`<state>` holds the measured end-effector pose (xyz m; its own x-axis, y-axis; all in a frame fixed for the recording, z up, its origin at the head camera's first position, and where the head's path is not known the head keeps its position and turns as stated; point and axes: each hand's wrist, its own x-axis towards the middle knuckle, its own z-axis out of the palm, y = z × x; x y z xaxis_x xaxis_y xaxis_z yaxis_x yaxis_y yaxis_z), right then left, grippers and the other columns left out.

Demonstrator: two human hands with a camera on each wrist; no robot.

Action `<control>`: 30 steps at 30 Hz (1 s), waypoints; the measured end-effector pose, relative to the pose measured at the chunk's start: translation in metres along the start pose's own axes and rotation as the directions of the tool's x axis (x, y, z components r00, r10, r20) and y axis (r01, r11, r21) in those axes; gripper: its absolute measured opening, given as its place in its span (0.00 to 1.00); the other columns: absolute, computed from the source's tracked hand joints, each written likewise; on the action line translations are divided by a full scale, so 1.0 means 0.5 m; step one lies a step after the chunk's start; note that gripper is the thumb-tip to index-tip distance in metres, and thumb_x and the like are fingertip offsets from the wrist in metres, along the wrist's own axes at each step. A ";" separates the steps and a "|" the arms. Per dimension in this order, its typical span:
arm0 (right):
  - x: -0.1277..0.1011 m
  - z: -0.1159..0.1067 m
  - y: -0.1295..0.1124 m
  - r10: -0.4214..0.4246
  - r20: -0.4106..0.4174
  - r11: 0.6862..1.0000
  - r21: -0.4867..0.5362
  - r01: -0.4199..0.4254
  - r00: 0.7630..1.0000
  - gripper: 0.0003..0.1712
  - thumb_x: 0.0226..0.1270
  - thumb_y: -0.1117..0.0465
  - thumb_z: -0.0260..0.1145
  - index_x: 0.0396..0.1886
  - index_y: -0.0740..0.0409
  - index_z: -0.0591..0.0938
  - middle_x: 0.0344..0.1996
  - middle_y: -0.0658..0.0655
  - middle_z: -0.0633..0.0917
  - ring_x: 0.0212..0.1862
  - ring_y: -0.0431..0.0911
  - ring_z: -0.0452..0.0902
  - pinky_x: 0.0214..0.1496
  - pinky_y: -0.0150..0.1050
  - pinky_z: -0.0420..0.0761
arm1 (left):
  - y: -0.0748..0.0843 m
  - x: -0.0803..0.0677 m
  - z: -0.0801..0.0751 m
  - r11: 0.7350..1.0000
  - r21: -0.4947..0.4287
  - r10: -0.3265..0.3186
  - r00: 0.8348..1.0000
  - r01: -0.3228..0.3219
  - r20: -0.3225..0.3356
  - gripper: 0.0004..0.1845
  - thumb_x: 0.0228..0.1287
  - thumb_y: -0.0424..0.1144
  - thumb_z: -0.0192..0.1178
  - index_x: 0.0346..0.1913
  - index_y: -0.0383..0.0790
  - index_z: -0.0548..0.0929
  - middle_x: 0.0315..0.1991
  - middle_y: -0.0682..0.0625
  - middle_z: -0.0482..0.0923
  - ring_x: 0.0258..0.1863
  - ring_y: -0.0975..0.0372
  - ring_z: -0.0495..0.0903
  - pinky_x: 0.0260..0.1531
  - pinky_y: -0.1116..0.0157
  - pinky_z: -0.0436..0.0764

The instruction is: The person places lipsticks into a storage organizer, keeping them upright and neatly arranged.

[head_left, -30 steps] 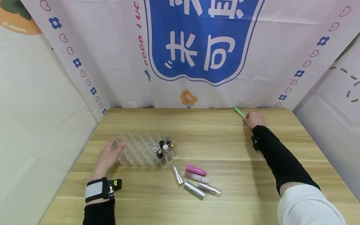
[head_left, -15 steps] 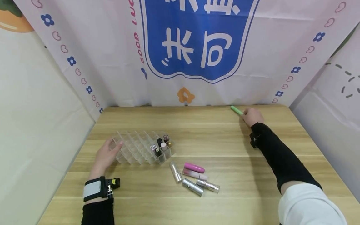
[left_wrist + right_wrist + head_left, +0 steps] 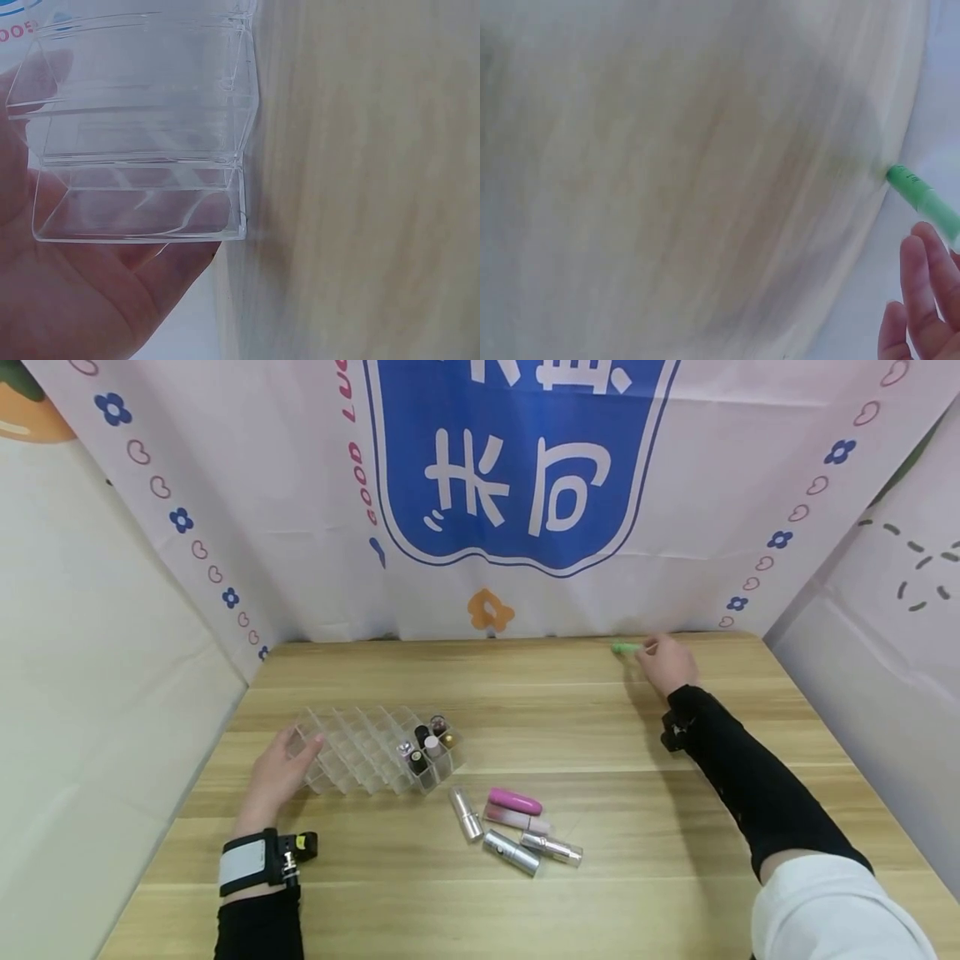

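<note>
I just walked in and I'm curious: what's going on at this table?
Someone's left hand holds one end of a clear rack, with a few capped tubes sitting in its right end. The right hand pinches a green tube near the far edge of the table. Five loose tubes lie in front of the rack.

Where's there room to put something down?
The table is bare between the clear rack and the right hand, and between the five loose tubes and the right black sleeve. It's crowded where those tubes lie bunched, and where the left hand holds the rack.
</note>
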<state>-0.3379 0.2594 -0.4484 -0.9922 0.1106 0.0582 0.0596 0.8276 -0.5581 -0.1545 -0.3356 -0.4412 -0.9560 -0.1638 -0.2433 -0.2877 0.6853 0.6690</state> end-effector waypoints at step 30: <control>-0.083 0.027 -0.146 -0.276 -0.007 0.959 0.070 0.276 0.961 0.14 0.63 0.54 0.58 0.40 0.56 0.84 0.30 0.57 0.84 0.33 0.49 0.75 0.36 0.38 0.70 | -0.003 0.007 0.003 1.000 0.016 0.000 1.000 0.000 -0.015 0.50 0.70 0.69 0.39 0.78 0.33 0.42 0.76 0.26 0.45 0.73 0.30 0.48 0.67 0.32 0.56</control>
<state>-0.3025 0.1869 -0.4211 -0.9693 -0.1179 0.2160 -0.2241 0.7853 -0.5772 -0.1574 -0.3362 -0.4440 -0.9567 -0.1744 -0.2331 -0.2872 0.6965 0.6575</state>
